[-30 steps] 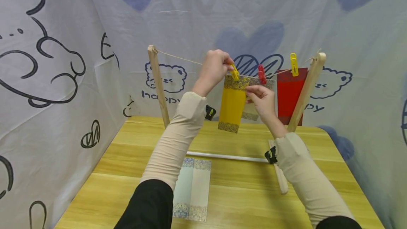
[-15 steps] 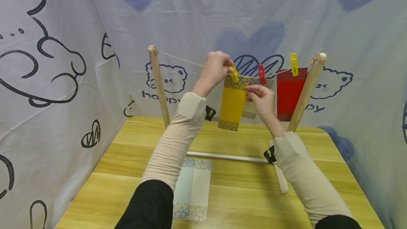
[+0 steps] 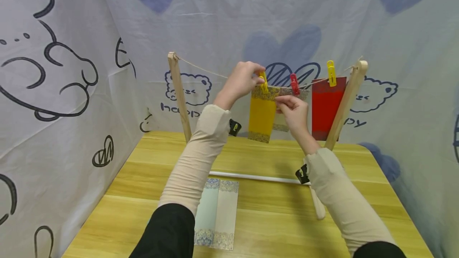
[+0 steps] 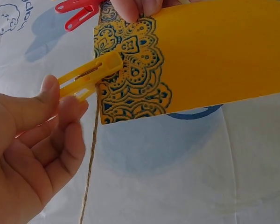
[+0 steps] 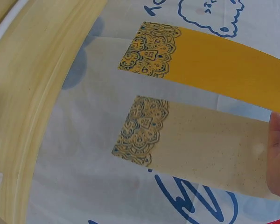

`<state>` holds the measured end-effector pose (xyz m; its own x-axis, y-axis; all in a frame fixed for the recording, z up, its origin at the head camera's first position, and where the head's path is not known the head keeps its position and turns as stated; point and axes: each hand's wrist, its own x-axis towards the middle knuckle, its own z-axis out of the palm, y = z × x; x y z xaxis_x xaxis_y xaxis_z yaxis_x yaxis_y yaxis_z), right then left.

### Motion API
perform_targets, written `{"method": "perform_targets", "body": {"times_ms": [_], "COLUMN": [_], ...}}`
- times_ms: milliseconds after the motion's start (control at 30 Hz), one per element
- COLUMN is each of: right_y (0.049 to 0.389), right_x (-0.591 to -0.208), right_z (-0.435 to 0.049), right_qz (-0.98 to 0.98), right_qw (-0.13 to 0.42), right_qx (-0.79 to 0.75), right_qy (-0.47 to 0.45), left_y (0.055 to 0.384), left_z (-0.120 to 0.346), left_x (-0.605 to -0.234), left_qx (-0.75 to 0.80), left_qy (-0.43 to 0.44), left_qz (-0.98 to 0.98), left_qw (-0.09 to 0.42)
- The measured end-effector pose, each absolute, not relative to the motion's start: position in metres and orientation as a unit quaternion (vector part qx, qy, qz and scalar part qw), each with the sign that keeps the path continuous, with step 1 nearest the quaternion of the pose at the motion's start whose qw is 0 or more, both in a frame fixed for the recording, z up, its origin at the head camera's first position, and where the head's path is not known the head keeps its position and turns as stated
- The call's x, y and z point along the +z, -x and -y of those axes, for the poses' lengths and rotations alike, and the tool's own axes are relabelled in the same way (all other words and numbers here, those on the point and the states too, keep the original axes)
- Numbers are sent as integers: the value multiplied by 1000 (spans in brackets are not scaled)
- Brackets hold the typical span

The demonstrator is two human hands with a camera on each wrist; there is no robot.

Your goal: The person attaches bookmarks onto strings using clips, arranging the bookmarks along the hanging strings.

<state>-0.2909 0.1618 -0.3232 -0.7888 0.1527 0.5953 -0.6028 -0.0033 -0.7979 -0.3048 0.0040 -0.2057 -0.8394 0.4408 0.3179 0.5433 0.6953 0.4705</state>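
My left hand (image 3: 241, 82) pinches the handle end of a yellow clothespin (image 4: 91, 72) between thumb and fingers. The pin's front end lies over the patterned top edge of a yellow paper strip (image 3: 263, 114), at the twine (image 4: 90, 163). My right hand (image 3: 295, 114) pinches that strip by its right edge near the top. Behind the right hand hangs a beige patterned strip (image 5: 205, 144), partly hidden, under a red clothespin (image 3: 295, 83). Farther right, a red strip (image 3: 324, 108) hangs beneath another yellow clothespin (image 3: 331, 73).
Two wooden posts (image 3: 179, 96) carry the twine. A white rod (image 3: 258, 177) runs low across the wooden table (image 3: 272, 218), beside a wooden foot (image 3: 317, 202) at right. Two pale patterned strips (image 3: 226, 214) lie on the table, partly behind the left sleeve. A printed cloth stands behind.
My left hand has sunk slightly, and the clothespin stands more upright. The yellow strip's lower end has shifted slightly up and right. The right hand has moved slightly left, still pinching the strip.
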Motion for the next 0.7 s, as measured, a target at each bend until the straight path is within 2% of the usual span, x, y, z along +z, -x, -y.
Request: {"method": "perform_targets", "body": {"times_ms": [167, 700], "right_y": [289, 288], "right_x": [-324, -337], "right_z": [-161, -161], "right_qz": [650, 640], "right_qw": [275, 263], "right_qx": [686, 697], "right_qy": [-176, -188], "left_y": [304, 300], "left_z": [-4, -6], "left_x": [-207, -211], "left_qx": [-278, -293], "left_qy": [276, 266], "left_qz": [916, 912], "left_qw": [85, 114]}}
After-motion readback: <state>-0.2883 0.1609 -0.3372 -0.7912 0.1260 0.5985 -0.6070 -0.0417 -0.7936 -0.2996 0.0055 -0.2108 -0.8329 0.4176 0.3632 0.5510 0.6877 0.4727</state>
